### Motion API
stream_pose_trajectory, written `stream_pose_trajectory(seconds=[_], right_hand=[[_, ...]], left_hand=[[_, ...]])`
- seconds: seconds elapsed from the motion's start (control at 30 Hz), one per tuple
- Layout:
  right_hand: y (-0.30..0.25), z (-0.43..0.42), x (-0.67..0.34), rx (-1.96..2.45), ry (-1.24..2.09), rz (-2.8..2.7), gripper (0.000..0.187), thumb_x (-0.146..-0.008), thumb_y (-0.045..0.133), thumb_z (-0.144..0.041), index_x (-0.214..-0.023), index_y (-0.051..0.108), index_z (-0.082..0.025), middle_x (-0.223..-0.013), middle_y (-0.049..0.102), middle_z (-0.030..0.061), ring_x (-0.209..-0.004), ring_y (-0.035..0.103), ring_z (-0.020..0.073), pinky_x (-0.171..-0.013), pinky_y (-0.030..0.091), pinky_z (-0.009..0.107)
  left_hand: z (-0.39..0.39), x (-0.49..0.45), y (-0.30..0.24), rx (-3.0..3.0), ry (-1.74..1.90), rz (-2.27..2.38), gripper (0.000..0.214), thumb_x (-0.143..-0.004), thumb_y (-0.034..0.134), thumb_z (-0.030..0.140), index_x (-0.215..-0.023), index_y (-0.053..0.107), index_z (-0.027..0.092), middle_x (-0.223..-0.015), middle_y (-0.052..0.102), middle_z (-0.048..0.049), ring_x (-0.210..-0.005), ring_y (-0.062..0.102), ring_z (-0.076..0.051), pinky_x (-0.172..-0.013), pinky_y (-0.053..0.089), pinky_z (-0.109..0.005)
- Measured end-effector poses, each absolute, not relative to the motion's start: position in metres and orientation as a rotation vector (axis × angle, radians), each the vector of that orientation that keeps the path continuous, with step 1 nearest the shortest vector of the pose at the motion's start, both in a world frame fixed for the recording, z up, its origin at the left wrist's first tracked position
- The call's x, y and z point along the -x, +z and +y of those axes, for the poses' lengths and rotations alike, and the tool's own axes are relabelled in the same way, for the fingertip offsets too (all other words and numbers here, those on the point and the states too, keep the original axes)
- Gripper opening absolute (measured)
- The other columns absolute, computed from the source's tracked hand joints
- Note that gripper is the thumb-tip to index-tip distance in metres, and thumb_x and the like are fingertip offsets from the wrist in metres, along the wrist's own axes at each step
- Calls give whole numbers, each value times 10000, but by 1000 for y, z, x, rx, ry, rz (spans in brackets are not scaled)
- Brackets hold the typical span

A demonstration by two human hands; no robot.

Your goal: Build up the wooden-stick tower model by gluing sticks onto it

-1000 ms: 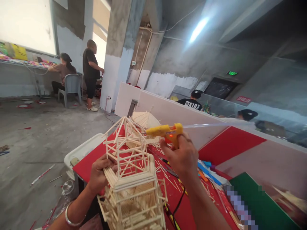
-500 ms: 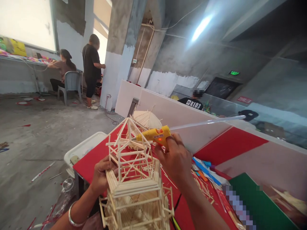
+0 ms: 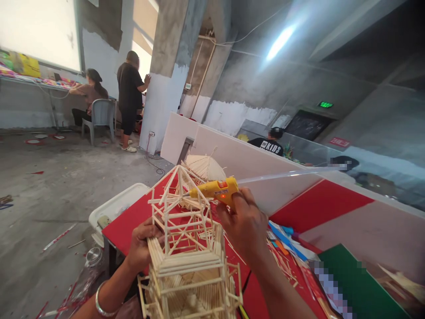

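A tiered tower model made of thin wooden sticks (image 3: 189,261) stands in front of me, with an open, pointed roof frame at its top. My left hand (image 3: 146,241) grips the tower's left side at the middle ledge; some fingertips are hidden behind the sticks. In my right hand (image 3: 245,221) is a yellow hot glue gun (image 3: 214,190), its small light glowing orange. The nozzle points left and reaches the sticks of the roof frame; I cannot tell whether it touches them. A long clear glue stick (image 3: 292,173) sticks out of the gun's back.
Behind the tower, a fan-shaped stick piece (image 3: 206,167) lies on the red tabletop (image 3: 128,226). Loose sticks and coloured strips (image 3: 285,239) lie to the right, near a green board (image 3: 360,283). White panels (image 3: 232,150) border the table. A white tray (image 3: 96,217) is at left; people are farther back.
My hands, the tower and the glue gun keep nearly the same positions, with a slight shift of the view. The standing person in the background has raised a hand to the pillar.
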State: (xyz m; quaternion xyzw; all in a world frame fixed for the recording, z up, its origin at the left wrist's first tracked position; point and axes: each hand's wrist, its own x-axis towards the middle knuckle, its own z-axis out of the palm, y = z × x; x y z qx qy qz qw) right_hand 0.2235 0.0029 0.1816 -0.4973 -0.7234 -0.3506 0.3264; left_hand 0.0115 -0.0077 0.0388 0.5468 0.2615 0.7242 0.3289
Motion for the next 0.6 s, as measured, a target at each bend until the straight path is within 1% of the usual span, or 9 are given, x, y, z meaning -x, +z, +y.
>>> stream_pose_trajectory(seconds=[0.13,0.27,0.5,0.6], right_hand=[[182,1,-222,1301,-913,-1901,131,-876,495,-278,-858,597,-197,-825,611,31,-570,531,137,-513,298,263],[183,1,-221,1325,-895,-1910,143,-872,494,-286,-879,606,-196,-824,608,33,-571,527,137,-510,291,260],[184,1,-221,1327,-910,-1914,143,-878,488,-270,-861,608,-195,-842,629,33,-577,545,135,-515,288,266],[185,0,-221,1321,-890,-1924,145,-878,489,-274,-858,611,-198,-837,629,29,-582,548,134,-527,297,267]], left_hand=[[-8,-11,39,-1417,1886,708,322,-760,752,323,-519,618,156,-611,593,-57,-561,555,-142,-516,484,-263],[-9,-10,40,-1430,1884,709,368,-749,758,343,-485,586,152,-596,583,-58,-561,555,-148,-519,489,-273],[-10,-10,41,-1394,1895,675,339,-741,758,276,-485,578,144,-614,594,-54,-564,561,-141,-514,485,-261],[-10,-9,41,-1403,1890,687,356,-747,758,291,-477,575,145,-611,596,-58,-565,565,-146,-513,489,-264]])
